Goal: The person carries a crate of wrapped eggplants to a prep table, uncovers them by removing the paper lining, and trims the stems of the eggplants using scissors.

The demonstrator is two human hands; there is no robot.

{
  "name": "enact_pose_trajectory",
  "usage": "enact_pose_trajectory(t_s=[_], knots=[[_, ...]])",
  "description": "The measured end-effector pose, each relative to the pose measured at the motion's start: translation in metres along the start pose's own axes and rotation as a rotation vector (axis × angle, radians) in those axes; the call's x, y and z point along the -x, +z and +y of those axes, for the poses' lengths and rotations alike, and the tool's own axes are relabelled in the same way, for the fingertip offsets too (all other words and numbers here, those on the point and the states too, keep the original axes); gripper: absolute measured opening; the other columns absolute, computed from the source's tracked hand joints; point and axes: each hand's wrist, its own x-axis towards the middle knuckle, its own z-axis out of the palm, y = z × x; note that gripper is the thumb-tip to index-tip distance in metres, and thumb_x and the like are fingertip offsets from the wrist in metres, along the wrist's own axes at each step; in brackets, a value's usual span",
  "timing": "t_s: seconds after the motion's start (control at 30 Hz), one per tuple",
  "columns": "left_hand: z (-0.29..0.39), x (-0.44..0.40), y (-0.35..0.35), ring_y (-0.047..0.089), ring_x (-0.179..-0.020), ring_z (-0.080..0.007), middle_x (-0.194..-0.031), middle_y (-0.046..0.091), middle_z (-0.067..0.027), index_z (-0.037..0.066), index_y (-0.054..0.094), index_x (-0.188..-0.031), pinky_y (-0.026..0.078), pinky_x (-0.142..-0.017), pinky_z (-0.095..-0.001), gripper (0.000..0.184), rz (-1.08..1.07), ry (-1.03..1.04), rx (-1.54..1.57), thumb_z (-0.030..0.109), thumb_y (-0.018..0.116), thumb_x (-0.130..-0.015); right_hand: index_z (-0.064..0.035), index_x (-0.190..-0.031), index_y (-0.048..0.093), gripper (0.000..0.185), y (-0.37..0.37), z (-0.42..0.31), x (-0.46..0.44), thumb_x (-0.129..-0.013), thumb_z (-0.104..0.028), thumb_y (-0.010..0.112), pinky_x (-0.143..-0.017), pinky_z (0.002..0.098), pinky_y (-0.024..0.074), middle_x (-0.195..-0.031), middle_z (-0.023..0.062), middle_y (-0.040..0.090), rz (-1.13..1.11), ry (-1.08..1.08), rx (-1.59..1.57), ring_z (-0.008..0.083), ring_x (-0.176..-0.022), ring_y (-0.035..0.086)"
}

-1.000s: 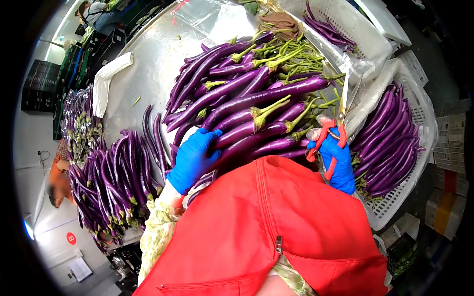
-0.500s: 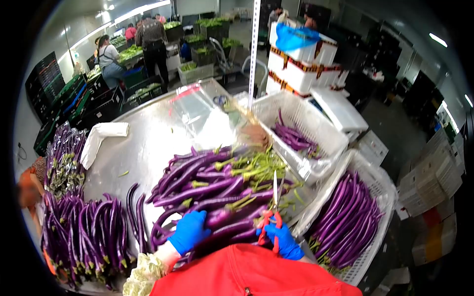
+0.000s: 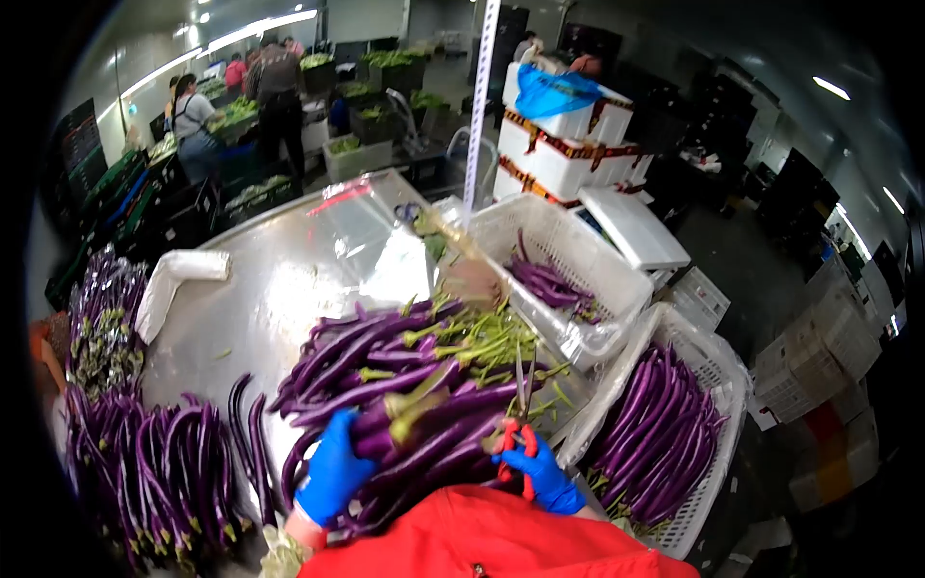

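Observation:
Both of my hands wear blue gloves. My left hand (image 3: 334, 470) is closed round an eggplant (image 3: 385, 430) at the left side of the central pile, its green stem end raised and blurred. Red-handled scissors (image 3: 518, 445) are in my right hand (image 3: 545, 474), blades pointing up and slightly apart over the pile's right edge. Long purple eggplants (image 3: 337, 361) lie heaped on the metal table (image 3: 279, 279), with cut green stems (image 3: 487, 337) at the upper right of the heap.
Lined white crates with eggplants (image 3: 655, 429) stand at the right. More eggplants (image 3: 159, 472) lie in rows at the left, near a white wrapped roll (image 3: 178, 284). Styrofoam boxes (image 3: 568, 159) are stacked behind. Other people work at the back left.
The view has tilted up to show more of the room. My left hand has taken hold of an eggplant and its stem end has lifted. The scissors remain in my right hand.

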Motion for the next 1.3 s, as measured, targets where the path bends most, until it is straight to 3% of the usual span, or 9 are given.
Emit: enact_pose_trajectory(t_s=[0.1, 0.17, 0.4, 0.73, 0.9, 1.0, 1.1, 1.17, 1.3], knots=[[0.002, -0.022, -0.015, 0.057, -0.091, -0.0377, -0.097, 0.058, -0.0198, 0.005, 0.047, -0.115, 0.047, -0.076, -0.0399, 0.056, 0.189, 0.119, -0.030, 0.004, 0.068, -0.063, -0.0032, -0.126, 0.045, 0.047, 0.026, -0.038, 0.008, -0.080, -0.003, 0.057, -0.078, 0.0224, 0.0409, -0.093, 0.0002, 0.054, -0.087, -0.120, 0.187, 0.0074, -0.085, 0.048], [0.007, -0.030, -0.019, 0.057, -0.090, -0.0381, -0.097, 0.058, -0.0198, 0.006, 0.048, -0.113, 0.047, -0.075, -0.0406, 0.052, 0.238, 0.157, -0.215, 0.006, 0.067, -0.065, -0.0018, -0.124, 0.045, 0.045, 0.031, -0.044, 0.009, -0.080, -0.004, 0.057, -0.072, 0.0208, 0.0391, -0.088, -0.0023, 0.050, -0.134, -0.142, 0.311, 0.0060, -0.076, 0.043], [0.002, -0.027, -0.004, 0.057, -0.089, -0.0367, -0.100, 0.056, -0.0188, 0.005, 0.047, -0.112, 0.047, -0.077, -0.0396, 0.053, 0.147, 0.047, -0.219, 0.007, 0.068, -0.064, 0.0002, -0.130, 0.038, 0.055, 0.031, -0.041, 0.010, -0.080, -0.006, 0.060, -0.070, 0.0204, 0.0422, -0.092, 0.0007, 0.054, -0.236, 0.007, 0.460, 0.0070, -0.079, 0.050], [0.006, -0.023, 0.012, 0.054, -0.071, -0.0300, -0.080, 0.051, -0.0134, 0.005, 0.051, -0.105, 0.043, -0.061, -0.0399, 0.040, 0.291, 0.268, -0.603, 0.003, 0.060, -0.066, -0.0007, -0.131, 0.037, 0.056, 0.039, -0.030, 0.004, -0.082, -0.013, 0.060, -0.078, 0.0251, 0.0440, -0.100, 0.0051, 0.056, -0.234, 0.079, 0.559, 0.0112, -0.087, 0.053], [0.011, -0.020, 0.015, 0.054, -0.071, -0.0290, -0.079, 0.051, -0.0121, 0.007, 0.050, -0.095, 0.042, -0.061, -0.0394, 0.032, 0.209, 0.289, -0.713, 0.004, 0.061, -0.065, -0.0010, -0.126, 0.042, 0.047, 0.045, -0.024, 0.004, -0.083, -0.015, 0.058, -0.077, 0.0253, 0.0435, -0.092, 0.0029, 0.055, -0.214, 0.164, 0.459, 0.0107, -0.087, 0.052], [0.014, -0.016, 0.016, 0.054, -0.074, -0.0315, -0.081, 0.051, -0.0135, 0.007, 0.050, -0.100, 0.042, -0.064, -0.0411, 0.043, 0.148, 0.277, -0.672, 0.006, 0.067, -0.061, -0.0007, -0.120, 0.047, 0.040, 0.051, -0.023, 0.006, -0.084, -0.014, 0.057, -0.070, 0.0244, 0.0440, -0.084, 0.0030, 0.055, -0.170, 0.160, 0.484, 0.0097, -0.078, 0.053], [0.017, -0.014, 0.016, 0.054, -0.078, -0.0336, -0.086, 0.053, -0.0150, 0.006, 0.051, -0.104, 0.043, -0.067, -0.0411, 0.050, 0.104, 0.264, -0.573, 0.007, 0.069, -0.058, -0.0041, -0.113, 0.048, 0.033, 0.050, 0.000, 0.007, -0.083, -0.013, 0.056, -0.051, 0.0205, 0.0367, -0.071, 0.0010, 0.051, -0.128, 0.149, 0.289, 0.0076, -0.055, 0.045], [0.015, -0.014, 0.015, 0.055, -0.082, -0.0347, -0.091, 0.055, -0.0160, 0.006, 0.051, -0.105, 0.044, -0.070, -0.0399, 0.050, 0.078, 0.289, -0.411, 0.006, 0.069, -0.058, -0.0037, -0.111, 0.048, 0.030, 0.047, 0.005, 0.011, -0.083, -0.012, 0.056, -0.048, 0.0213, 0.0357, -0.067, 0.0011, 0.048, -0.071, 0.117, 0.239, 0.0085, -0.053, 0.044], [0.012, -0.019, -0.041, 0.055, -0.087, -0.0346, -0.093, 0.057, -0.0168, 0.005, 0.052, -0.105, 0.045, -0.074, -0.0388, 0.045, 0.366, 0.241, -0.210, 0.003, 0.068, -0.063, -0.0007, -0.114, 0.044, 0.034, 0.057, 0.009, 0.002, -0.082, -0.006, 0.053, -0.049, 0.0217, 0.0365, -0.066, 0.0018, 0.043, -0.128, 0.058, -0.136, 0.0101, -0.054, 0.041]])
